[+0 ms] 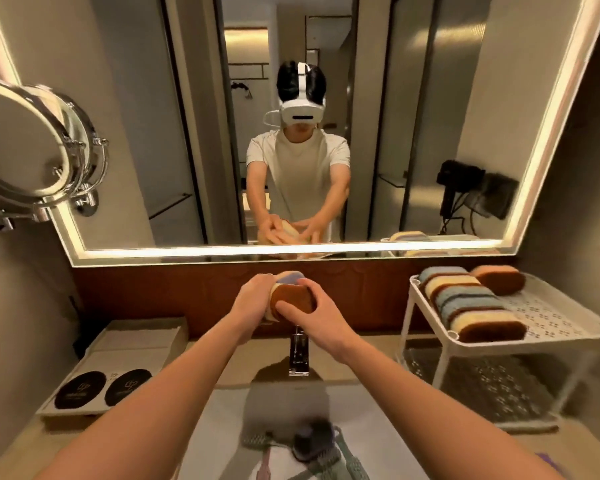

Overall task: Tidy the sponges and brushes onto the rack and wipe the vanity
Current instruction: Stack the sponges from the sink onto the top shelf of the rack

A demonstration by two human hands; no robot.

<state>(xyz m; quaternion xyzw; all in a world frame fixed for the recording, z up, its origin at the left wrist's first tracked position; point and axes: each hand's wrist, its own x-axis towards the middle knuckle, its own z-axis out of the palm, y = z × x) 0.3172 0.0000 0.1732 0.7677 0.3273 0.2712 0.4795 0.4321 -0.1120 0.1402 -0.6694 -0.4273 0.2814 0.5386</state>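
Both my hands hold a small stack of oval sponges (pixel 291 296) up above the faucet, in front of the wooden backsplash. My left hand (pixel 253 299) grips the stack from the left, and my right hand (pixel 312 315) grips its brown front face from the right. A white two-tier rack (pixel 568 327) stands at the right; its top shelf carries a row of several sponges (pixel 471 306) on edge and one brown sponge (pixel 497 279) behind them. Several brushes (pixel 312 445) lie in the white sink (pixel 378 427) at the bottom.
A chrome faucet (pixel 298 355) stands below my hands. A tray (pixel 94 372) with folded towels and two black round coasters sits at the left on the beige vanity top (pixel 236 362). A round swivel mirror (pixel 25 140) juts from the left wall. The big wall mirror (pixel 430 98) reflects me.
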